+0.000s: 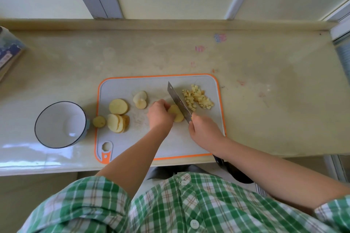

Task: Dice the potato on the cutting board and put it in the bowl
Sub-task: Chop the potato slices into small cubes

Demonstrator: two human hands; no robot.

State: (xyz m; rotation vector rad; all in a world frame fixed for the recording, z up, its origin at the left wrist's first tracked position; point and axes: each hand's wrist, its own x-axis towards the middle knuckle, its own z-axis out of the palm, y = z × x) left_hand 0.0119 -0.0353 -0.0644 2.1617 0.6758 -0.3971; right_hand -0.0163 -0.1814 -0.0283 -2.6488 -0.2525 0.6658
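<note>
Left hand (161,114) curls over a small stack of potato slices (178,114) mid-board, fingers gripping it in place. Right hand (203,128) is wrapped round the handle of the knife (179,100), whose blade stands against the stack's right side. Diced potato (198,97) is heaped on the cutting board (170,143), right of the blade. Spare slices (118,107) lie at the board's left. Bowl (55,119) stands upright on the tabletop (265,100), just left of the board.

Head view, steeply down over cutting board (123,89)
</note>
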